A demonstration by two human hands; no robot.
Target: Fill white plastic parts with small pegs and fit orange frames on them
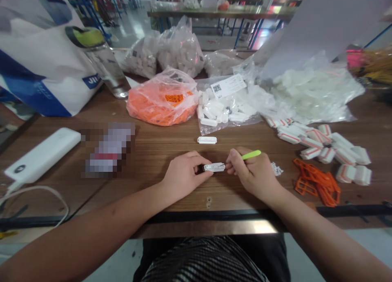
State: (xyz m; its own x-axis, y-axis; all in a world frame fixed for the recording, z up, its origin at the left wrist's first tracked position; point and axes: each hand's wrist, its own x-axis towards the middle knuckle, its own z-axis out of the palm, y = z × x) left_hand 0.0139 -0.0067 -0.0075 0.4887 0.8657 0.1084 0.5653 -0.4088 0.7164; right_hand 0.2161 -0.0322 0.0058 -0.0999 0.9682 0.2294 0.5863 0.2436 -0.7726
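Between thumb and fingers, my left hand [185, 171] grips a small white plastic housing [214, 167] with a row of tiny dark marks along it. My right hand [252, 172] is closed around a tool with a lime-green handle [251, 154]. The tool's thin tip reaches the right end of the housing; its exact kind is unclear. Just beyond the hands lies another white plastic piece [207, 140]. Beside my right hand is a small heap of tiny white parts [276, 169], partly hidden by the hand.
Orange plastic frames [318, 182] and stacked white pieces with orange edges [337, 145] lie right. Behind are a bag of orange parts [162, 100], a bag of white parts [226, 106] and a bag of translucent parts [312, 90]. Left are a power bank [43, 155] and a bottle [107, 65].
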